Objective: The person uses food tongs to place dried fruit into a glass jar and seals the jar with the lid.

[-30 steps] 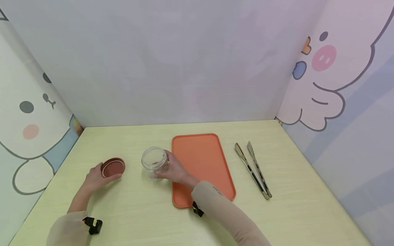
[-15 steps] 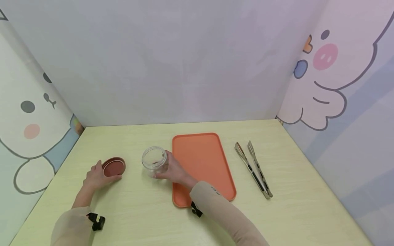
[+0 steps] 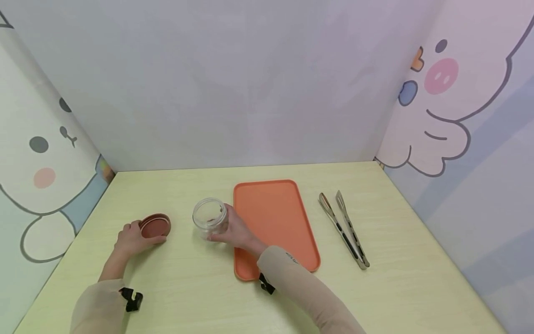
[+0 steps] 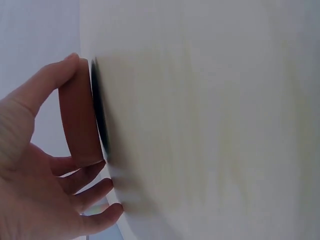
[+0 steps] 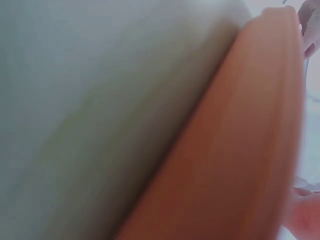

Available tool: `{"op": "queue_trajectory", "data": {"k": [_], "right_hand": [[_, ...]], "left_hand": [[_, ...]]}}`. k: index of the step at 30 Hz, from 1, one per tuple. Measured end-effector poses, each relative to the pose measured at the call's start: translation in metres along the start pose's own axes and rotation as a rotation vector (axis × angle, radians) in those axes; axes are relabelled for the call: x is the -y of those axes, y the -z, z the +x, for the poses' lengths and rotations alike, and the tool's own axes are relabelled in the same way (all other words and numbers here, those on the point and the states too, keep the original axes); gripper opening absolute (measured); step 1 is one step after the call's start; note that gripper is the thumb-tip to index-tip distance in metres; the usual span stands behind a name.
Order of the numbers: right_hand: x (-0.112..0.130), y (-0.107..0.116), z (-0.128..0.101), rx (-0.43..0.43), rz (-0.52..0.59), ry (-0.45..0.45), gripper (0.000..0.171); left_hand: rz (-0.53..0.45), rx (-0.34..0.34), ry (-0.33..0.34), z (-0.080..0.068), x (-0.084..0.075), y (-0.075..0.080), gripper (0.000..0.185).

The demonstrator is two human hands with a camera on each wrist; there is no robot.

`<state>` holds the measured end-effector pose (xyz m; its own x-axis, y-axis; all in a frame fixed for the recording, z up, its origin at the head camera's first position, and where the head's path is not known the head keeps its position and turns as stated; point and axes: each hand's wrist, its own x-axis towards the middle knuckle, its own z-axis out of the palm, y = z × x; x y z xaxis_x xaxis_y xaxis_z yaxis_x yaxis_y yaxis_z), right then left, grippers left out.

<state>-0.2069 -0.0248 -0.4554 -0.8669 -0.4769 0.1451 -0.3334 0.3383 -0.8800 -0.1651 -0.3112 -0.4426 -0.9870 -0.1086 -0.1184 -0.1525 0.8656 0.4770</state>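
At the left of the table, my left hand [image 3: 132, 240] pinches a round reddish-brown lid [image 3: 156, 227] between thumb and fingers. The lid's hollow side faces up. In the left wrist view the lid [image 4: 80, 115] is seen edge-on, its flat side very near the tabletop with a dark shadow beneath. A clear glass jar [image 3: 207, 218] without a cover stands upright near the middle. My right hand [image 3: 238, 230] grips it from the right side, fingers behind and thumb in front. In the right wrist view only parts of that hand [image 5: 306, 215] show at the right border.
An orange rectangular tray [image 3: 271, 213] lies right of the jar, beneath my right forearm. Metal tongs [image 3: 346, 232] with black grip parts lie spread farther right. Pale walls [image 3: 250, 83] with cartoon animals enclose the light wooden table [image 3: 187, 287] at the back and sides.
The left hand's fingers have shifted slightly around the lid, and the left forearm has moved a little right and forward. The right hand and jar stay in place.
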Motion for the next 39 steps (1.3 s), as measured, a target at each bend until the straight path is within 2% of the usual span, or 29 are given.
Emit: {"op": "queue_trajectory", "data": {"k": [11,18,25,26,32,39], "right_hand": [[-0.002,0.002,0.001,-0.017,0.015,-0.018,0.092],[0.000,0.009,0.001,-0.048,0.128,-0.051,0.092],[0.011,0.025,-0.004,-0.017,0.305,-0.055,0.088],[0.011,0.027,-0.004,-0.014,0.304,-0.065,0.087],[0.004,0.037,-0.006,-0.029,0.099,-0.114,0.093],[0.007,0.051,-0.013,0.021,0.022,-0.104,0.089]], "left_hand": [[-0.029,0.008,-0.040,0.005,0.004,0.000,0.099],[-0.057,0.035,-0.026,0.006,0.002,0.003,0.103],[-0.181,0.013,0.025,0.002,0.000,0.003,0.103],[-0.194,0.004,0.029,0.001,0.000,0.003,0.103],[-0.263,-0.038,0.038,-0.002,0.003,0.001,0.101],[-0.344,0.000,0.048,-0.007,0.003,0.004,0.103]]}}
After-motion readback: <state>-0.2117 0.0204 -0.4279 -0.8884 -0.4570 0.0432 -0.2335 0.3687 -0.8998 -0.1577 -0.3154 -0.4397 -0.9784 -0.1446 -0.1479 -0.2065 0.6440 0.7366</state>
